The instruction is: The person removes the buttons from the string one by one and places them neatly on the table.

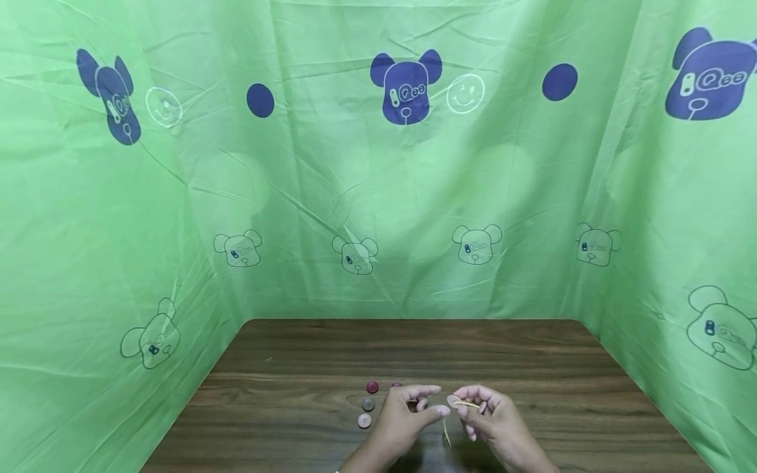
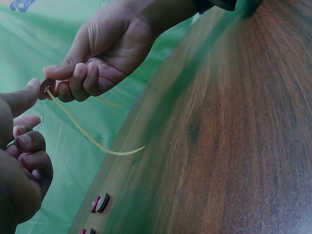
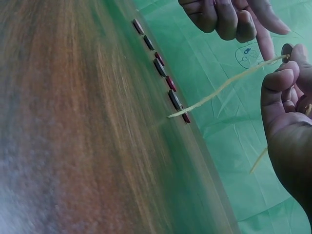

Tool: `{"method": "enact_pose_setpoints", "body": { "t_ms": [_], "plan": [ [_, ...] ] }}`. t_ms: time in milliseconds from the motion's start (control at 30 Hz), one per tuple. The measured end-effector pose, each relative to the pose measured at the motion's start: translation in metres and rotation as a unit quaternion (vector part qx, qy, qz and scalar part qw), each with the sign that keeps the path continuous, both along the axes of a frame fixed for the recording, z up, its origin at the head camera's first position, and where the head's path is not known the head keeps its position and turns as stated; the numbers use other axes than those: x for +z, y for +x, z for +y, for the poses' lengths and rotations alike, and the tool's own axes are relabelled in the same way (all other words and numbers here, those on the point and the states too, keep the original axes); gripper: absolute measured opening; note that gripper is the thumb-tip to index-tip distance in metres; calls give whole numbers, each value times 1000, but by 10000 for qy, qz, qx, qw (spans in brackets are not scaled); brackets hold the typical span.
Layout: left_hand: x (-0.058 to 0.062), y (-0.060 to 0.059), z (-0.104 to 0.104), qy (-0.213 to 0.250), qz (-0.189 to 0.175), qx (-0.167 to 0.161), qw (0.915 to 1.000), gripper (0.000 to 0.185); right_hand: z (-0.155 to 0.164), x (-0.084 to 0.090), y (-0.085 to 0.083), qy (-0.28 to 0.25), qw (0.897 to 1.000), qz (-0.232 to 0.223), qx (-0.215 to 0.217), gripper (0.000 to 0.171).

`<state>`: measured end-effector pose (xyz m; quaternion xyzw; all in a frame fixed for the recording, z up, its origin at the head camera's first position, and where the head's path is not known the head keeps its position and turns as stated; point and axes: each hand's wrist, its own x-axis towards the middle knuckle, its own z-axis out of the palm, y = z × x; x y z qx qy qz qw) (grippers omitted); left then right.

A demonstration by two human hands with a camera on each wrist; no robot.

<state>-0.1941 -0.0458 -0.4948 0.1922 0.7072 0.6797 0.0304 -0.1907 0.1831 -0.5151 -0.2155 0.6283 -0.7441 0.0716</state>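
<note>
My right hand [image 1: 493,417] pinches a small round button [image 1: 453,401] between thumb and fingertips, above the table. A yellow string [image 2: 83,129] runs out of the button's holes and hangs down with its end loose; a second stretch of string [image 3: 258,161] shows beneath the right hand. Close to the button's other side is my left hand [image 1: 405,417], its thumb and index finger stretched out and apart, the other fingers bent in. Nothing shows between the left fingers, and in the left wrist view its thumb tip is right at the button's edge.
On the wooden table [image 1: 284,394], several buttons lie left of and behind the left hand, among them a dark red one [image 1: 372,387], a grey one [image 1: 368,404] and a pale one [image 1: 364,420]. Green printed cloth [image 1: 414,197] encloses the table's back and sides.
</note>
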Motion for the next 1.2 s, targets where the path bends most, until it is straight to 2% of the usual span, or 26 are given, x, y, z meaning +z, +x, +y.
{"method": "enact_pose_setpoints", "body": {
  "t_ms": [233,367,600,833,1033,1200],
  "plan": [
    [-1,-1,2,-28,52,-305,9995,34,-1,1,0,62,10000,57,13,14],
    [-2,-1,2,-81,124,-349,9993,33,-1,1,0,126,9998,123,15,13],
    [-4,-1,3,-164,500,-292,9982,26,-1,0,0,154,9997,163,-24,20],
    [-5,2,4,-174,692,-254,9971,24,0,0,1,-133,9989,451,31,17],
    [-8,2,5,-276,870,-25,9958,21,-2,1,1,53,9991,297,-287,15],
    [-10,2,4,-229,878,4,9959,21,-1,0,1,187,9971,618,-409,15]
  ]
}}
